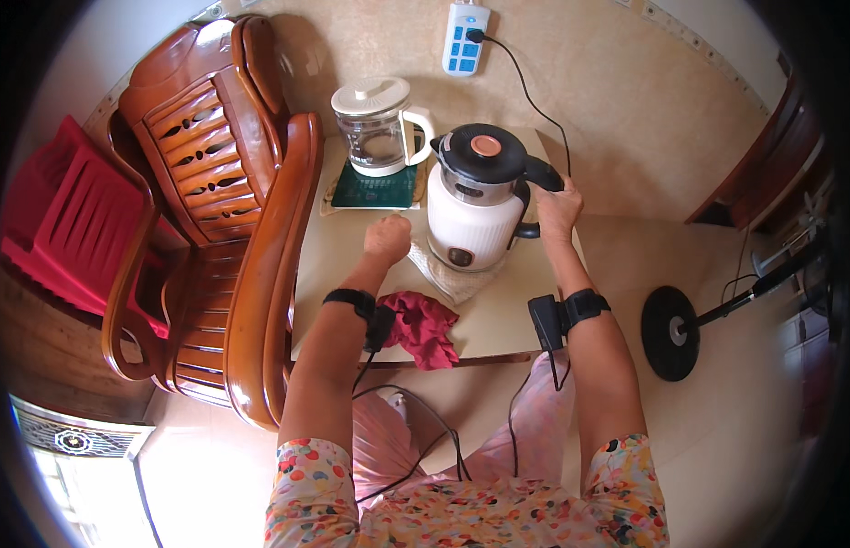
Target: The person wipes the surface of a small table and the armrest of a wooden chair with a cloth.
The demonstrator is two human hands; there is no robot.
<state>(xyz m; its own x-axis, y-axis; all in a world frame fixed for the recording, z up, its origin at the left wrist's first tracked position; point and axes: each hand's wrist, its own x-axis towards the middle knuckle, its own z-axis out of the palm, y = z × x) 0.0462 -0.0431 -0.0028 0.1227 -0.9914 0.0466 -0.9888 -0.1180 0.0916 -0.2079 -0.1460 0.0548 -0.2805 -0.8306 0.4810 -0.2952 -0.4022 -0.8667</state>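
Note:
My right hand [560,205] is closed around the upper black handle [543,174] of a glass kettle with a black lid [483,152]. Its lower part is inside a white ribbed housing [469,222], which has a second black handle. How far down the glass sits in it I cannot tell. A folded pale cloth [459,282] lies under the housing. My left hand [387,238] is curled into a fist left of the housing, close to the cloth's edge; its fingertips are hidden. Below it, a crumpled red cloth [421,329] rests at the table's front edge.
Behind my left hand, a glass kettle with a cream lid [371,96] stands on a dark green base [373,188]. A power strip [466,41] on the wall holds a plugged-in black cord [534,103]. A wooden armchair [209,240] flanks the table [343,288]; a fan's round foot [668,333] is at right.

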